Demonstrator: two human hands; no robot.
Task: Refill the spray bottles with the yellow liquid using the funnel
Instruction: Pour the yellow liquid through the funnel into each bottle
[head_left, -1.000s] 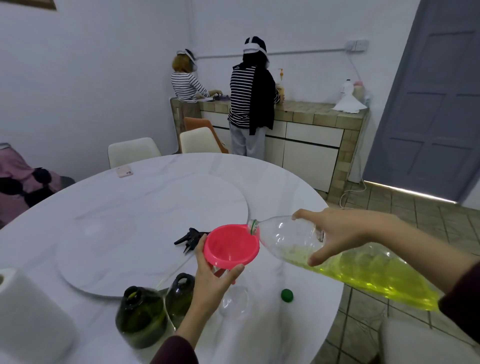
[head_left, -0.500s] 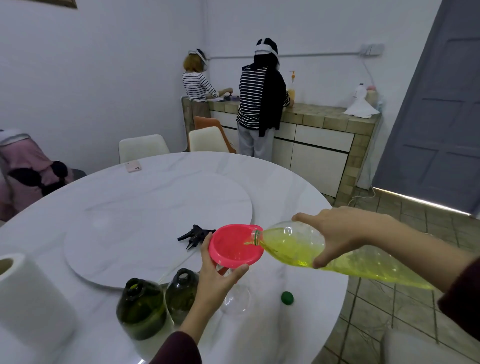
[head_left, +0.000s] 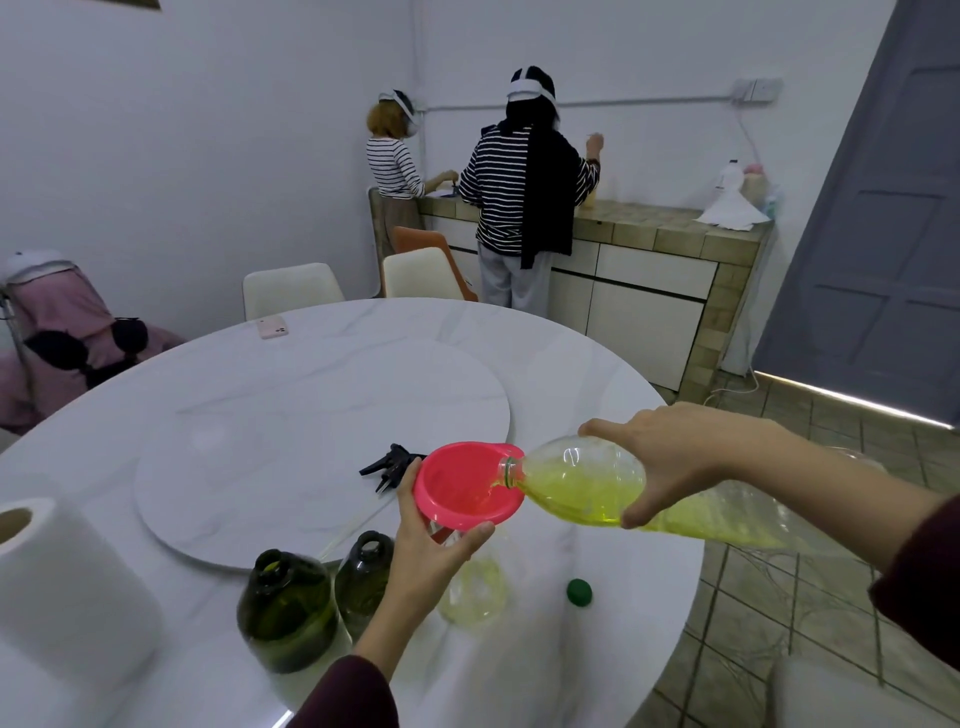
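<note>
My left hand (head_left: 428, 558) grips a pink funnel (head_left: 462, 488) that sits in a clear spray bottle (head_left: 475, 592) on the white table (head_left: 597, 384). My right hand (head_left: 680, 457) holds a large clear bottle of yellow liquid (head_left: 587, 488) tilted almost level, its mouth over the funnel's rim. Yellow liquid runs into the funnel, and a little shows in the clear bottle below. Two dark green spray bottles (head_left: 285, 608) (head_left: 363, 577) stand open to the left of my left wrist. Black spray heads (head_left: 389, 463) lie behind the funnel.
A green cap (head_left: 579, 592) lies on the table near the right edge. A paper towel roll (head_left: 62, 582) stands at the near left. A round turntable (head_left: 311, 447) fills the table's middle, with a pink phone (head_left: 272, 327) beyond. Two people work at a far counter (head_left: 675, 223).
My right hand has tipped the big bottle further. Its liquid has reached the mouth and flows into the funnel. The clear bottle under the funnel has some yellow liquid in it.
</note>
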